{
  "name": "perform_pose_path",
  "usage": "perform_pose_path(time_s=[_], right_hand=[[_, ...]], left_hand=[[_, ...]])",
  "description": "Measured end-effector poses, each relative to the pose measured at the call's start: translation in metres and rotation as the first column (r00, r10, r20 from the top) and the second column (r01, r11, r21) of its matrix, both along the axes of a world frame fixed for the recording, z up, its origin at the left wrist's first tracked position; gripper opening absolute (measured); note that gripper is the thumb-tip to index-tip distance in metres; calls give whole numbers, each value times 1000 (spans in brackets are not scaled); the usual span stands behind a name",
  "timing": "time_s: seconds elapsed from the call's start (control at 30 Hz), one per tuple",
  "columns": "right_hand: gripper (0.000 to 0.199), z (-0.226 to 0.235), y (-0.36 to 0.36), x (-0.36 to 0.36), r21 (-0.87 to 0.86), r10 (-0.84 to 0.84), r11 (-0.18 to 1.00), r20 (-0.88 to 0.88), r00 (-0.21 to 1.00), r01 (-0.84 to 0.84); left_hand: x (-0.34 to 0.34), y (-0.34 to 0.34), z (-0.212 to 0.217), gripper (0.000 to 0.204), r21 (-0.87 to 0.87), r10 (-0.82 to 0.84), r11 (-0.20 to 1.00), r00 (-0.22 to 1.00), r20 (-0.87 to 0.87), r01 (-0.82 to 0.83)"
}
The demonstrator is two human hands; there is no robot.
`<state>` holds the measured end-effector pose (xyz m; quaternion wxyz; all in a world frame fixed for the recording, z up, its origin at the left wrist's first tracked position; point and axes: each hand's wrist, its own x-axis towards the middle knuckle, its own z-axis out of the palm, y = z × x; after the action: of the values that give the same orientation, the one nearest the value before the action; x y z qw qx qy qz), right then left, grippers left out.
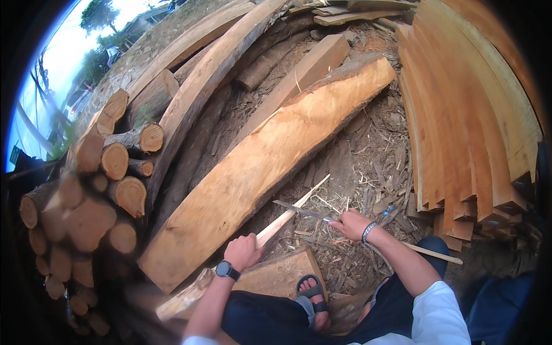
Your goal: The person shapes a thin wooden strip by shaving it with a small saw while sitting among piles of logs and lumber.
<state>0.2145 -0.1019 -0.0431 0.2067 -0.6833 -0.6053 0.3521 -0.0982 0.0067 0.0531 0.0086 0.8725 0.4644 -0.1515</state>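
Stick [277,225] of pale wood is lying slantwise just below the middle of the frame, its narrow tip pointing to the upper right. Near the lower edge, a sandalled foot [314,290] is resting against a wood block [279,273]. Just above, the left hand [244,251] is closing into a fist around the lower part of the stick; its fingers are wrapping tightly, leaving no visible gap. At centre right, the right hand [352,224] is gripping a knife [307,212], fingers curling around the handle, and the blade is crossing the stick near its tip; I am not seeing clearly whether the edge is biting. A thin strip [434,253] is sticking out past the right forearm.

As for progress, the stick is already showing a pale, bare face and a tapered end, so some shaping is apparently done; how much is left, I cannot tell. Shavings [345,269] are covering the ground around it.

Farther off, a broad plank [276,155] is stretching diagonally across the frame. Boards [460,132] are standing stacked at the right, and cut logs [131,194] are piling up at the left. Containers are not showing anywhere; the wood is lying in open heaps. At the upper left, a tree [98,16] is rising against the sky.
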Motion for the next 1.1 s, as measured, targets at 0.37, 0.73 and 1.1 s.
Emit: perform_pose_path(time_s=[0.37,0.73,1.1], right_hand=[[56,1,2,8,-11,-70,997,14,997,70],[58,-8,9,18,6,-105,994,50,993,105],[56,-3,8,21,-22,-85,996,55,995,87]], left_hand=[[-2,2,-1,33,-24,17,1000,998,65,-16],[1,2,2,37,-40,52,998,999,-3,-52],[5,1,1,36,-47,42,998,998,39,-41]])
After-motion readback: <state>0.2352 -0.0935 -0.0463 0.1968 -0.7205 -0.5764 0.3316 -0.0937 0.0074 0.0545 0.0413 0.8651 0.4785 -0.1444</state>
